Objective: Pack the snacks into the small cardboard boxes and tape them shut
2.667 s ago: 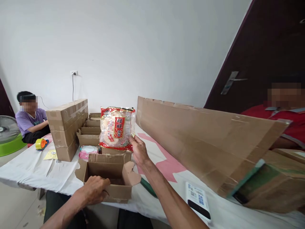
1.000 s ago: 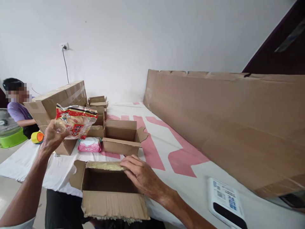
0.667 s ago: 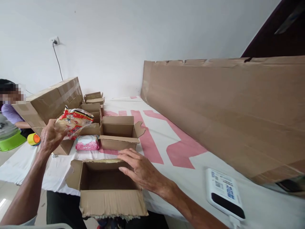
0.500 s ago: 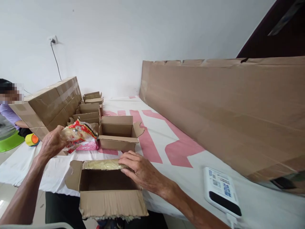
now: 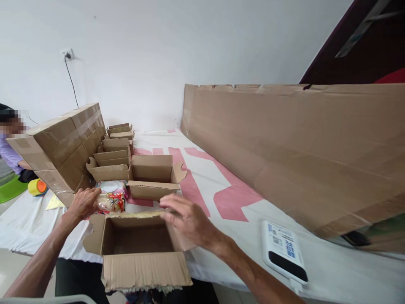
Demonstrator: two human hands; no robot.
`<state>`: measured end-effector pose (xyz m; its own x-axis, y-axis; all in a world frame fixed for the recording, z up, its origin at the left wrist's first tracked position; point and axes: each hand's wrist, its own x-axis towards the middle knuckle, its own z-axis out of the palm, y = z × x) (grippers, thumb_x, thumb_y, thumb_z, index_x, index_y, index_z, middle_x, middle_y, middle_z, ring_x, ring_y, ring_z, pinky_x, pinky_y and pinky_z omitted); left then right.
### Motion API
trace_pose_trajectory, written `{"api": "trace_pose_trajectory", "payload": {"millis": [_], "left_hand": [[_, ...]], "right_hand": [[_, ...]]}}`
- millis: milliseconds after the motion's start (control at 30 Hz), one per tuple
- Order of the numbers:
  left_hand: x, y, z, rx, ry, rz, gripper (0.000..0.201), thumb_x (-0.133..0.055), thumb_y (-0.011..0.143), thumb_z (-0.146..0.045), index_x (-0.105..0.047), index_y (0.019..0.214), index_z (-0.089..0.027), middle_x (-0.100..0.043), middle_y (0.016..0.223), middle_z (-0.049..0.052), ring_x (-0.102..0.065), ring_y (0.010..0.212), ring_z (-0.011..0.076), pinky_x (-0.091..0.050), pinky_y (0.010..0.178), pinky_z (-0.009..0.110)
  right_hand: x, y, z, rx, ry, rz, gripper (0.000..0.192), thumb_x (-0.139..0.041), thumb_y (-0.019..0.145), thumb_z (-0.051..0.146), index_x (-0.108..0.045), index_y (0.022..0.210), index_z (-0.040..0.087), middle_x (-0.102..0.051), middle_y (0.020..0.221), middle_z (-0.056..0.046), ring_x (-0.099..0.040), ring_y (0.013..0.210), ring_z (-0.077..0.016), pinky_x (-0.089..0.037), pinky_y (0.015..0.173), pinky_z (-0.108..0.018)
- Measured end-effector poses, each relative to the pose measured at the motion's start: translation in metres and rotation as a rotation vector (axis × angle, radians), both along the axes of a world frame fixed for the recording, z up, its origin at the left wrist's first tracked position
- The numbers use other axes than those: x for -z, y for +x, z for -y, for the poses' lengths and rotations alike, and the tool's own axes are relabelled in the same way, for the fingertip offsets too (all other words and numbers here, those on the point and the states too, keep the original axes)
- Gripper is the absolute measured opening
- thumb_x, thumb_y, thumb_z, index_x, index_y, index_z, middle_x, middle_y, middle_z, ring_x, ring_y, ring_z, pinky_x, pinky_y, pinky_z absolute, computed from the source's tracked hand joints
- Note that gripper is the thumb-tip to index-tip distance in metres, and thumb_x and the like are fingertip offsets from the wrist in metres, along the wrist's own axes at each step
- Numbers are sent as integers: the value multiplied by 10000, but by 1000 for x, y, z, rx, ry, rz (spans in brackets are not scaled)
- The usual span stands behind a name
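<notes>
An open cardboard box [image 5: 139,257] sits at the near edge of the table with its flaps spread. My left hand [image 5: 82,203] grips a red and clear snack packet [image 5: 110,203] just behind the box's far left corner. In front of the packet's far side lies a pink wipes pack [image 5: 111,186]. My right hand [image 5: 186,219] rests with spread fingers on the box's far right flap. The box's inside looks bare.
Several open small boxes [image 5: 153,177] line up behind, beside a stack of taped cartons [image 5: 60,145]. A long cardboard sheet [image 5: 294,147] stands along the right. A white phone-like device [image 5: 283,251] lies at right. Another person [image 5: 9,143] sits far left near a yellow tape roll [image 5: 36,187].
My left hand has brought the snack packet down from in front of the cartons to the table behind the open box. My right hand stays at the box's far flap.
</notes>
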<state>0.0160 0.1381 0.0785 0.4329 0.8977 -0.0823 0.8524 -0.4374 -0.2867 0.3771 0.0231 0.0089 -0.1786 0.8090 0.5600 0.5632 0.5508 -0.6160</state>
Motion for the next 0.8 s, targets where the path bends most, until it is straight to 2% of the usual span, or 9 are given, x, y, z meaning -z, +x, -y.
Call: {"api": "trace_pose_trajectory", "payload": {"millis": [67,133,200,267,333,467,600,700,800], "left_hand": [[1,-5,8,25,5,9,228,-628,948,-164,-612,1170,-216,-776,1202,173,-723,1124,371,-488,912,451],[2,-9,18,52,21,20,273,-630,918,-129,-601,1172,-223,-768,1179,164,-712,1119,372,-483,911,451],[5,-12,28,64,32,17,417,-689,803,-64,-587,1168,-236,-758,1166,140,-694,1134,374,-478,919,447],[7,-15,36,61,22,23,558,-722,683,-13,-582,1167,-252,-748,1174,115,-682,1151,373,-478,938,448],[9,-17,42,63,-12,61,616,-723,627,3,-590,1166,-264,-735,1202,102,-677,1181,371,-483,961,453],[6,-27,38,95,-168,206,546,-736,639,-62,-637,1141,-254,-719,1252,105,-692,1192,354,-522,954,429],[-9,-35,12,112,-399,548,235,-711,863,-374,-734,1065,-255,-782,1061,55,-738,957,261,-565,843,334],[-17,-33,-13,110,-520,772,335,-706,880,-584,-799,978,-277,-803,895,39,-740,845,262,-572,718,301],[-15,-28,-31,129,-533,758,323,-735,849,-582,-821,971,-295,-802,858,35,-745,817,274,-566,662,301]], "right_hand": [[3,19,-20,247,-15,-141,279,-637,1015,439,-737,1181,238,-762,1254,-141,-704,1191,-314,-584,1031,-486],[7,41,-45,451,-80,-282,495,-690,923,533,-691,1297,210,-710,1368,-189,-672,1258,-360,-581,1031,-523],[14,58,-71,544,-274,-426,654,-739,830,559,-652,1346,167,-702,1366,-218,-703,1207,-360,-617,942,-478],[20,66,-92,548,-435,-482,608,-764,789,547,-685,1250,159,-751,1235,-190,-732,1110,-327,-622,844,-394],[24,64,-105,479,-528,-463,457,-779,780,526,-727,1051,162,-783,1015,-137,-737,975,-290,-592,755,-333],[27,49,-116,447,-598,-420,247,-761,766,407,-688,754,172,-702,686,-53,-678,745,-233,-507,641,-296],[27,47,-119,532,-585,-433,110,-675,738,287,-665,697,185,-699,666,-53,-663,695,-218,-474,607,-284],[25,61,-114,592,-570,-462,80,-640,714,267,-675,714,196,-741,723,-75,-699,743,-241,-489,605,-282],[22,83,-100,658,-565,-490,81,-643,705,284,-670,709,207,-746,714,-87,-723,772,-270,-512,600,-294]]}}
